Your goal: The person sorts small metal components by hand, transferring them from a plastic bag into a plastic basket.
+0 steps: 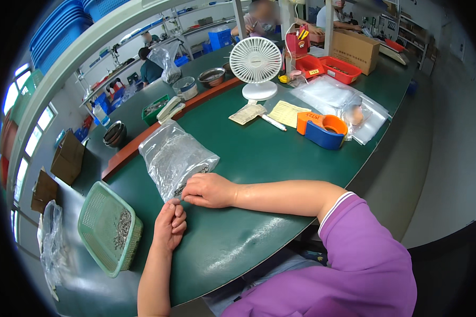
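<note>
A clear plastic bag [170, 150] lies on the green tabletop in front of me, with small dark pieces gathered at its near edge beside my fingers. My right hand [210, 190] is closed at that near edge, fingers curled and pointing left, and it appears to grip the plastic. Just below it, my left hand [170, 226] is closed in a pinch at the bag's near corner. Whatever sits between the left fingertips is too small or hidden to make out. To the left stands a light green plastic basket [90, 224] holding a heap of small grey metal pieces [122, 230].
Farther off are a white fan [255, 61], an orange-and-blue tape dispenser [322, 132], a marker [273, 122], paper slips [288, 113] and clear bags [328, 92]. A brown raised strip [137, 150] runs along the table's left side. Other people work in the background.
</note>
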A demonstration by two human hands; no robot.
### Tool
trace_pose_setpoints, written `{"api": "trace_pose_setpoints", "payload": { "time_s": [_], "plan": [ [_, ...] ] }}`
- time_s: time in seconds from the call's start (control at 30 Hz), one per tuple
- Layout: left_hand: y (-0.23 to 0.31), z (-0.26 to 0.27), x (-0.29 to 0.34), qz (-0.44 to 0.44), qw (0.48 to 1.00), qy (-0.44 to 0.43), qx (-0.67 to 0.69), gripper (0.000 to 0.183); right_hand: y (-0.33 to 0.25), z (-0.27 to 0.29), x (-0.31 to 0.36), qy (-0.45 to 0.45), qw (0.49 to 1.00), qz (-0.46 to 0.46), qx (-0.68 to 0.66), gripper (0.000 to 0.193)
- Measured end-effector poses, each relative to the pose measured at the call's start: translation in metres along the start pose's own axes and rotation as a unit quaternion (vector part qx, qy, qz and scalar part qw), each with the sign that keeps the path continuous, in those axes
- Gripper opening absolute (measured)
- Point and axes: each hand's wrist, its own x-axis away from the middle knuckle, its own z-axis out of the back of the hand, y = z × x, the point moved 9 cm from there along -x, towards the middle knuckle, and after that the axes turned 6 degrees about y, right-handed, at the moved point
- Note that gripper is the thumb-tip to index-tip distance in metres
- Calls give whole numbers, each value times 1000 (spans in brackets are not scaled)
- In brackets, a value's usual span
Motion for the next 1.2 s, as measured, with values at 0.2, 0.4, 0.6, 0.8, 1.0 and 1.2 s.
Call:
{"api": "trace_pose_setpoints", "payload": {
  "time_s": [0.2,0.4,0.6,0.8,1.0,1.2],
  "plan": [
    [13,3,-4,-60,997,-5,45,18,-12,2,-1,22,996,55,64,10],
    [18,21,-5,-123,991,34,42,11,-11,8,1,62,985,65,148,10],
    [15,16,-6,-129,991,29,4,16,-7,9,4,75,983,65,154,11],
    [7,7,-1,-67,997,25,-8,20,-4,6,6,57,994,33,90,11],
    [6,2,-1,-43,999,-12,-9,18,3,5,5,40,996,6,86,12],
    [9,1,-2,-38,999,-14,-8,15,8,1,-1,31,997,-21,69,11]
  ]
}}
